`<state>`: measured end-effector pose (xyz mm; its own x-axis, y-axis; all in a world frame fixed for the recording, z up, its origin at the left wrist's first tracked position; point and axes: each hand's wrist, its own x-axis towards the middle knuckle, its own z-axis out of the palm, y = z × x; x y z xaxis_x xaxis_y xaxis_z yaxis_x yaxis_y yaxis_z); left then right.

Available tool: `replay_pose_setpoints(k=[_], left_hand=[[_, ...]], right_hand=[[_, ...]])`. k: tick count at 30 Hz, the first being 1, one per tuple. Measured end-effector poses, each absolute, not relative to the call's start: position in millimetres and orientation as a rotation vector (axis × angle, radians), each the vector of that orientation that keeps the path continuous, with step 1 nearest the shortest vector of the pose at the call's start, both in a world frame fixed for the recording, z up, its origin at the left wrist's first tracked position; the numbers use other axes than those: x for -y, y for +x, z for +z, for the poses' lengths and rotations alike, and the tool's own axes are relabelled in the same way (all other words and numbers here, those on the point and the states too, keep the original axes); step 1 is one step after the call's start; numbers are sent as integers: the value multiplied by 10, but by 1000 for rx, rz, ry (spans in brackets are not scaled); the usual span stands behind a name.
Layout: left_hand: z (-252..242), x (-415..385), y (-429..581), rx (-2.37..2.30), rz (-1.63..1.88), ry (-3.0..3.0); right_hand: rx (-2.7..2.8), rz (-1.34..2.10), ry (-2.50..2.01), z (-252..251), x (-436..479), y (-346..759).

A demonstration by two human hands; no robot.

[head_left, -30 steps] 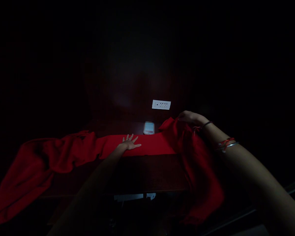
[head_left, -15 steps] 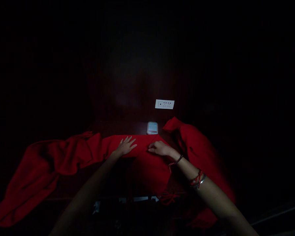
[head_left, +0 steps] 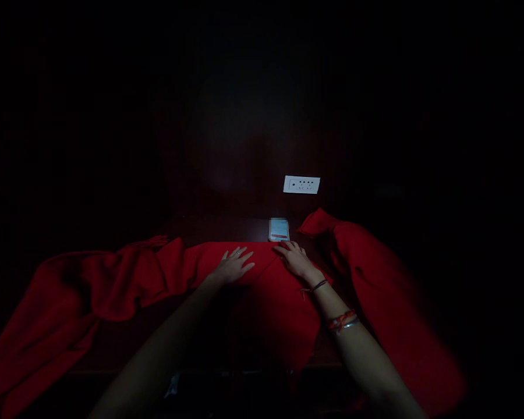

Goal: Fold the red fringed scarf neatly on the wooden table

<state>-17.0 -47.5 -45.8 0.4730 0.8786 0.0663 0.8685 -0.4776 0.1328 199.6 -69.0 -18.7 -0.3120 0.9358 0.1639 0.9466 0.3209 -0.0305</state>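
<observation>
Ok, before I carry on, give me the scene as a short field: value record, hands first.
Left hand: on the red cloth, fingers spread, grip open
Right hand: on the cloth near its far edge, fingers slightly bent; whether it pinches any fabric, cannot tell
Cloth: bunched at left, smoother between the hands
Phone: just beyond the right hand, screen lit, text unreadable
Socket plate: white, above and beyond the phone
Right wrist: bracelets
Light: dim, edges nearly black

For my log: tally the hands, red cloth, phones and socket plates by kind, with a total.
Hands: 2 (left hand, right hand)
Red cloth: at least 1; darkness hides whether its parts join
Phone: 1
Socket plate: 1
Total: at least 5
</observation>
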Motion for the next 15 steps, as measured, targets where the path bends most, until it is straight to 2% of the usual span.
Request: replay_pose_setpoints(k=[3,9,15], left_hand=[[-500,426,-176,-1526,132,2603],[-394,394,-324,-1701,107,2553],[-393,341,-456,-1835,-8,2345]], right_hand=[[2559,-142,-1577,-189,698,1973],[2541,-147,-1579,-170,713,1988],[2267,-6,-1374,-1,772,2083]])
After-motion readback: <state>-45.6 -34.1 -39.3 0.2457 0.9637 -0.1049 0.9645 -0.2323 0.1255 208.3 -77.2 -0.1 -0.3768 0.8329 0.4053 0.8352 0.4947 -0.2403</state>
